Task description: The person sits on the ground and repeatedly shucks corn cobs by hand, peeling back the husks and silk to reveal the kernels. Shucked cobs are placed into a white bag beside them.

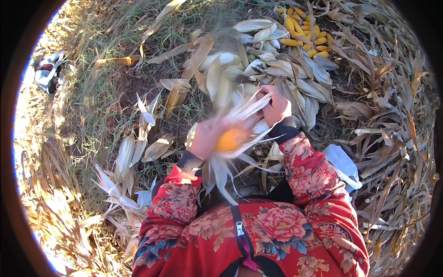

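Observation:
An ear of corn (231, 139), blurred by motion, shows its yellow kernels between pale husk leaves spread apart. My left hand (209, 136) is closed around the near side of this ear. At its upper right, my right hand (276, 105) grips the tips of the husk leaves (251, 107). More loose husk strips (221, 171) hang down toward my lap. Just beyond my hands lies a heap of ears still wrapped in dry husks (290, 71). My fingertips are partly hidden by the husk and blur.
Bare yellow corn cobs (308, 33) are piled at the upper right. A pale plastic bag (342, 166) lies beside my right arm. Stripped husks (126, 162) litter the grass to the left. Dry corn stalks (387, 138) cover the right side. Another person (48, 72) is at the far left.

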Demonstrator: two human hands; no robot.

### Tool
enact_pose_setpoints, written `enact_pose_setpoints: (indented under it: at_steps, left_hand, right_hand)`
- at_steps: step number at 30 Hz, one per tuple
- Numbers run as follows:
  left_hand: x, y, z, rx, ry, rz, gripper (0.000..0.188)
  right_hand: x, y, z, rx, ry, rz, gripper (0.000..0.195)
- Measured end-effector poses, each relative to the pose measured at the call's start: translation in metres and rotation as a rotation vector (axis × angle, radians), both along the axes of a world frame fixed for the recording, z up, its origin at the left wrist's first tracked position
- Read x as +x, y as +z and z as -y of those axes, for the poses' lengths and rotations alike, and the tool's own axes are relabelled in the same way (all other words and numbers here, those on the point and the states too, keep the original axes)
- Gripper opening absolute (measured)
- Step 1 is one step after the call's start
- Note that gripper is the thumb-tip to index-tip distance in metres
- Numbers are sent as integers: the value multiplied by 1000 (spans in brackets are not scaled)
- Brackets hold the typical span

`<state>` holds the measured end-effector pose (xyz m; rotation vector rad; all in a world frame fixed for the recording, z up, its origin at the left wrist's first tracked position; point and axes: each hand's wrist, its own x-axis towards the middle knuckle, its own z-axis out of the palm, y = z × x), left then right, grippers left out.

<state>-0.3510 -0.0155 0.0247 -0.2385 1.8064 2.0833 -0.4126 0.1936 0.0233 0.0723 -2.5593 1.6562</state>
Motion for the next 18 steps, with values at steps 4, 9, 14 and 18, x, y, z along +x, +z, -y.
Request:
enact_pose_setpoints:
  at_steps: [4,9,14,18]
  left_hand:
    - [-2,0,2,-14,41,17,39]
    - [-6,6,4,-82,120,-19,42]
    - [-3,-3,11,-325,190,-169,40]
    - [-4,6,7,-682,173,-310,29]
  right_hand:
    - [1,18,-11,-212,102,196,21]
    - [0,37,-22,-417,21,167,22]
    - [-13,58,-68,-839,-86,92,23]
    - [8,59,-40,-521,281,322,27]
